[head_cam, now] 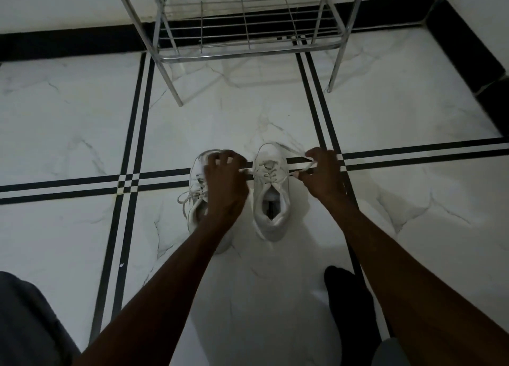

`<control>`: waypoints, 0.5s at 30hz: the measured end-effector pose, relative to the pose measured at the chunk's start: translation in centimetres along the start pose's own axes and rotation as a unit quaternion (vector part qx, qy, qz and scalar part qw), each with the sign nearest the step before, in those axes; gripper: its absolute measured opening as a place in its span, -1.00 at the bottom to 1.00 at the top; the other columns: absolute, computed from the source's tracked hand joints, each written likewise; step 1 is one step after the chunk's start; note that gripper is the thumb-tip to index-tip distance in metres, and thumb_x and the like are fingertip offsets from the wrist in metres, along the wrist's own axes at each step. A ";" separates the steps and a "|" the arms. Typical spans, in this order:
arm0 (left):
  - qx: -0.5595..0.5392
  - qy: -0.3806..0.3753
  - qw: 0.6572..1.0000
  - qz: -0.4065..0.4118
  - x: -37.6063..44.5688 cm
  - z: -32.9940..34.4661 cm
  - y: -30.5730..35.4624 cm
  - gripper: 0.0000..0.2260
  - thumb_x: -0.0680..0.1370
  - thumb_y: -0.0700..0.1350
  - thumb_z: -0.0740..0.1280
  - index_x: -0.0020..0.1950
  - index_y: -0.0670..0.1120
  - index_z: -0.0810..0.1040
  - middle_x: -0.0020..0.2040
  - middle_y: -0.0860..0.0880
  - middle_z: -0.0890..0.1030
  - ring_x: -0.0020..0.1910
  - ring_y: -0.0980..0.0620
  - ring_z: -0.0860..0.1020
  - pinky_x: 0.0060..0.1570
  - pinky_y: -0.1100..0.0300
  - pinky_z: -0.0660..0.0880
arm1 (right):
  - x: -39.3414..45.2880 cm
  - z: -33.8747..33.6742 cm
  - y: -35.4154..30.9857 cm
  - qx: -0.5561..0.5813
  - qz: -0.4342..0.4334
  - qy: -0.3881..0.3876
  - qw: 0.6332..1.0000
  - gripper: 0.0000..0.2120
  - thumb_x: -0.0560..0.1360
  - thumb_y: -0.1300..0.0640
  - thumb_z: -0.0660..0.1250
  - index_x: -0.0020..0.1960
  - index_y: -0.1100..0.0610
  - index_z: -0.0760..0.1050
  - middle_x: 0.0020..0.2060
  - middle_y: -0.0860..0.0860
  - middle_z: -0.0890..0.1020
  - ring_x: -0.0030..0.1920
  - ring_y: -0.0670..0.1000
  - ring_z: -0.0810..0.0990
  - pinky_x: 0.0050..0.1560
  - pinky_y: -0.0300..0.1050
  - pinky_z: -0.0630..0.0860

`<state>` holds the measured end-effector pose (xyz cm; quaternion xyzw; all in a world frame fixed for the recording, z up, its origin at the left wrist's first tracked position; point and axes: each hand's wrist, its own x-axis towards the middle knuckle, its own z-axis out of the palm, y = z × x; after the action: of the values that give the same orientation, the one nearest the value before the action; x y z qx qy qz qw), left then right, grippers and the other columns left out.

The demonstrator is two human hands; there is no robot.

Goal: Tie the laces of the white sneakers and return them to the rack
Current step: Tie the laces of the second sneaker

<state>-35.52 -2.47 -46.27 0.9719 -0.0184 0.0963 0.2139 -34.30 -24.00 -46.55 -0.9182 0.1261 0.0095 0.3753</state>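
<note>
Two white sneakers stand side by side on the marble floor, toes pointing away from me. The right sneaker (271, 200) has its laces (296, 170) pulled out sideways to both sides. My left hand (227, 184) pinches the left lace end and hovers over the left sneaker (197, 197), hiding much of it. My right hand (322, 173) grips the right lace strands, stretched taut to the right of the shoe. Loose laces (187, 199) of the left sneaker trail off its left side.
A chrome wire shoe rack (248, 49) stands against the wall ahead, its bottom shelf bare. My foot in a dark sock (349, 302) rests on the floor at the lower right. Grey cloth (24, 319) fills the lower left corner.
</note>
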 end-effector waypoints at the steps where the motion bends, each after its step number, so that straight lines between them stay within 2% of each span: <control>1: -0.018 -0.044 0.998 0.034 0.0 0.6 0.4 -0.74 0.53 -0.21 0.38 0.21 -0.05 0.63 0.24 -0.07 0.62 0.28 -0.23 0.44 0.14 -0.08 0.39 | 0.1 0.4 0.1 -0.022 -0.056 -0.019 0.998 -0.57 0.34 0.27 0.56 0.18 0.19 0.57 0.16 0.18 0.54 0.11 0.13 0.58 0.09 0.06 0.60; 2: -0.027 -0.087 0.995 0.051 0.0 1.1 0.8 -0.74 0.56 -0.20 0.36 0.23 -0.03 0.64 0.24 -0.05 0.64 0.29 -0.21 0.45 0.14 -0.06 0.38 | 0.2 0.6 0.2 -0.031 -0.104 -0.044 0.993 -0.62 0.35 0.34 0.52 0.15 0.21 0.61 0.17 0.20 0.57 0.14 0.15 0.59 0.15 0.09 0.59; 4: -0.022 -0.143 0.989 0.045 -0.1 1.9 1.2 -0.74 0.59 -0.20 0.31 0.23 0.01 0.66 0.19 -0.02 0.67 0.27 -0.16 0.49 0.14 -0.06 0.34 | -0.3 0.7 0.0 -0.021 -0.133 -0.099 0.986 -0.74 0.41 0.38 0.46 0.09 0.24 0.66 0.11 0.21 0.66 0.10 0.14 0.64 0.19 0.04 0.57; 5: -0.015 -0.148 0.988 0.035 -0.1 2.1 1.3 -0.74 0.59 -0.21 0.31 0.20 0.03 0.67 0.15 -0.01 0.68 0.26 -0.14 0.52 0.13 -0.06 0.32 | -0.5 0.7 -0.1 -0.021 -0.131 -0.113 0.985 -0.80 0.45 0.35 0.43 0.06 0.23 0.68 0.07 0.18 0.69 0.07 0.12 0.65 0.18 -0.07 0.55; 7: 0.021 -0.124 0.991 0.040 0.0 1.9 1.3 -0.75 0.57 -0.21 0.32 0.10 0.08 0.70 0.05 0.03 0.70 0.18 -0.12 0.54 0.10 -0.03 0.23 | -0.9 0.6 -0.2 -0.040 -0.131 -0.096 0.986 -0.86 0.50 0.25 0.41 0.02 0.16 0.71 -0.01 0.10 0.74 0.00 0.03 0.66 0.02 -0.26 0.47; 9: 0.065 -0.101 0.990 0.067 0.2 1.4 1.0 -0.77 0.56 -0.21 0.33 0.01 0.07 0.72 -0.05 0.04 0.71 0.10 -0.12 0.53 0.05 0.00 0.15 | -1.0 0.6 0.0 -0.071 -0.134 -0.074 0.986 -0.89 0.49 0.16 0.43 -0.03 0.05 0.72 -0.12 0.03 0.75 -0.12 -0.04 0.65 -0.11 -0.29 0.47; 10: 0.080 -0.100 0.988 0.081 0.3 1.1 0.8 -0.78 0.54 -0.22 0.34 -0.02 0.05 0.73 -0.10 0.03 0.71 0.08 -0.12 0.52 0.04 0.00 0.13 | -1.0 0.6 0.2 -0.098 -0.138 -0.068 0.983 -0.89 0.48 0.13 0.44 -0.06 -0.01 0.72 -0.18 0.02 0.75 -0.16 -0.03 0.66 -0.13 -0.22 0.52; 12: 0.104 -0.113 0.982 0.113 0.5 0.7 0.6 -0.78 0.46 -0.28 0.37 -0.07 0.00 0.72 -0.16 0.01 0.69 0.05 -0.15 0.50 0.05 -0.03 0.14 | -0.9 0.5 0.1 -0.159 -0.144 -0.058 0.975 -0.87 0.46 0.13 0.44 -0.07 -0.07 0.71 -0.23 0.00 0.74 -0.14 0.07 0.67 -0.02 0.03 0.60; 13: 0.129 -0.117 0.975 0.138 0.6 0.8 0.3 -0.77 0.38 -0.32 0.39 -0.09 -0.03 0.70 -0.17 0.00 0.68 0.04 -0.17 0.49 0.04 -0.05 0.17 | -1.0 0.5 -0.1 -0.185 -0.145 -0.061 0.970 -0.86 0.46 0.15 0.43 -0.07 -0.06 0.71 -0.23 0.00 0.74 -0.09 0.10 0.66 0.05 0.11 0.57; 15: 0.186 -0.122 0.960 0.173 0.5 1.1 -0.1 -0.68 0.21 -0.36 0.42 -0.11 -0.07 0.65 -0.18 -0.02 0.65 0.01 -0.19 0.50 0.01 -0.07 0.20 | -1.1 0.4 -0.7 -0.229 -0.144 -0.064 0.961 -0.82 0.47 0.18 0.40 -0.06 -0.06 0.71 -0.18 0.02 0.73 0.03 0.12 0.60 0.18 0.14 0.47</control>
<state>-34.83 -2.79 -47.18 0.9810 -0.1935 0.0146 0.0052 -35.18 -22.98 -46.20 -0.9856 -0.0376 0.0423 0.1595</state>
